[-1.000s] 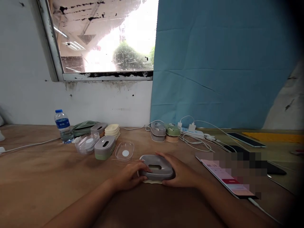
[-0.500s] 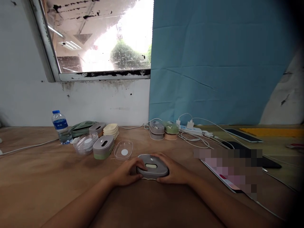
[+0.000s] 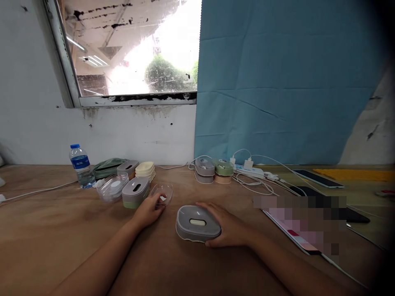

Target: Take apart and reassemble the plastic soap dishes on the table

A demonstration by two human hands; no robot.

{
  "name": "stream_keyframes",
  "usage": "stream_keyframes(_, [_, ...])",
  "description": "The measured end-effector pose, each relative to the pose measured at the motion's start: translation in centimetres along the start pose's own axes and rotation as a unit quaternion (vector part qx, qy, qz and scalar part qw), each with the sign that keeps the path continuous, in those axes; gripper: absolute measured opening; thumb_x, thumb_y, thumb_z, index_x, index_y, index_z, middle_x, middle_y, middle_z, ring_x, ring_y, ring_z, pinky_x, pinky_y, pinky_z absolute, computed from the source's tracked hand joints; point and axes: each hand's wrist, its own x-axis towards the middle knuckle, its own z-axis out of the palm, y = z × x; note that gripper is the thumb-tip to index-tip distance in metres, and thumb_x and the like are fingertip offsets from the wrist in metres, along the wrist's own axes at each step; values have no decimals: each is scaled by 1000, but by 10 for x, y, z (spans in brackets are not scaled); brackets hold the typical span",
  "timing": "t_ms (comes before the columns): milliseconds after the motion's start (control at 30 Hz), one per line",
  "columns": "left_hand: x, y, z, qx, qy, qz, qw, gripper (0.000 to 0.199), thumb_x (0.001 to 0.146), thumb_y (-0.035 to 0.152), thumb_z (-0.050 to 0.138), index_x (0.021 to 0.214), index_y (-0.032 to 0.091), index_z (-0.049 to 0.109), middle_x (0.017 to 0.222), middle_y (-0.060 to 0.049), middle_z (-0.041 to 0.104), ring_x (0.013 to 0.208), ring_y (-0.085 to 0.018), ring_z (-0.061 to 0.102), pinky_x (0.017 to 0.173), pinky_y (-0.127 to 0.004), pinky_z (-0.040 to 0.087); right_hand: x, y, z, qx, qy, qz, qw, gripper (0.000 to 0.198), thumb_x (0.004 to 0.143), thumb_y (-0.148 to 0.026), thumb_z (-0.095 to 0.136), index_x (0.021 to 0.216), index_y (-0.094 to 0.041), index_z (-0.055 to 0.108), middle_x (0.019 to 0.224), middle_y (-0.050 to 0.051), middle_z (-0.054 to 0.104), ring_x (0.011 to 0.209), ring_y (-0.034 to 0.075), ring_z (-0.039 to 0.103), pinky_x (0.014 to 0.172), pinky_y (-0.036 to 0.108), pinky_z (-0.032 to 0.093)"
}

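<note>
The grey box (image 3: 197,213), long axis roughly parallel to the back edge of the bench (image 3: 46,230), has its right end held by the right hand (image 3: 228,226); left hand (image 3: 151,209) over a clear tray (image 3: 168,192), grip unclear.

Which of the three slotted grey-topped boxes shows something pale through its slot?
The front box, gripped by the right hand: its slot shows cream, while those of the green-based box and the box behind it look dark.

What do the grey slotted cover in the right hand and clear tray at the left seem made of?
Grey slotted cover: probably rigid plastic, satin; soft highlights, smooth moulded edges. Clear tray: likely thin, glossy plastic; tabletop shows through, rim glints.
</note>
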Motion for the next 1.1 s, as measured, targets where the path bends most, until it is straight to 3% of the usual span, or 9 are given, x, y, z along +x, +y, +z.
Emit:
stream_keyframes(100, [3, 10, 0, -203, 105, -32, 973, 24, 73, 27, 56, 94, 20, 47, 78, 0, 59, 81, -16, 61, 79, -33, 45, -1, -10, 1, -5, -15, -21, 1000, 98, 48, -49, 72, 132, -23, 28, 132, 9, 37, 120, 31, 32, 99, 42, 27])
stream_keyframes(167, [3, 21, -1, -364, 157, -64, 916, 30, 71, 32, 60, 93, 21, 42, 77, 2, 58, 77, -16, 63, 75, -34, 49, -2, -19, 1, -4, -25, -33, 999, 98, 50, -50, 71, 133, -24, 26, 132, 8, 36, 119, 30, 33, 98, 42, 29])
stream_keyframes(267, [1, 39, -3, -531, 147, -100, 828, 36, 69, 32, 63, 93, 22, 38, 77, 4, 57, 69, -17, 65, 66, -33, 52, -2, -30, 2, -2, 29, -28, 999, 93, 58, -50, 66, 134, -25, 20, 133, 9, 32, 118, 29, 35, 96, 41, 33])
stream_keyframes(433, [-5, 52, -2, -628, 109, -110, 762, 33, 70, 24, 65, 93, 23, 41, 70, 7, 55, 72, -17, 65, 69, -32, 52, -1, -36, 10, -16, 198, -14, 980, 77, 70, -41, 59, 133, -26, 19, 134, 9, 26, 119, 27, 35, 96, 42, 35])
stream_keyframes(600, [-9, 56, 0, -663, 75, -92, 739, 32, 71, 20, 65, 94, 24, 43, 70, 7, 55, 78, -18, 65, 72, -31, 52, 0, -38, 13, -3, 236, -16, 972, 76, 68, -42, 61, 132, -27, 21, 134, 9, 29, 117, 27, 38, 94, 42, 37])
stream_keyframes(733, [-15, 69, 5, -647, 45, -23, 761, 23, 69, 14, 65, 77, 20, 43, 71, 8, 53, 88, -19, 63, 83, -38, 48, 1, -39, 16, 32, 258, 16, 965, 83, 64, -47, 64, 131, -26, 22, 131, 10, 32, 117, 29, 37, 95, 45, 34])
stream_keyframes(833, [-24, 80, 14, -558, 38, 48, 828, 22, 71, 11, 62, 65, 17, 42, 69, 6, 53, 87, -16, 62, 87, -38, 46, 3, -39, 18, 108, 236, 31, 965, 85, 62, -49, 66, 131, -26, 21, 124, 11, 37, 112, 28, 40, 94, 46, 34])
stream_keyframes(967, [-34, 84, 26, -335, -17, 200, 921, 15, 73, 9, 56, 65, 17, 48, 68, 2, 58, 75, -11, 61, 88, -33, 45, 2, -44, 23, 272, 141, -34, 951, 95, 66, -55, 60, 133, -24, 0, 123, 12, 37, 115, 25, 39, 95, 42, 34])
stream_keyframes(1100, [-38, 89, 22, -193, -91, 282, 935, 11, 78, 12, 48, 70, 18, 50, 85, -5, 61, 100, -17, 55, 94, -34, 39, 0, -49, 25, 298, 131, -66, 943, 94, 70, -54, 57, 131, -25, -9, 130, 13, 28, 120, 23, 34, 95, 40, 33])
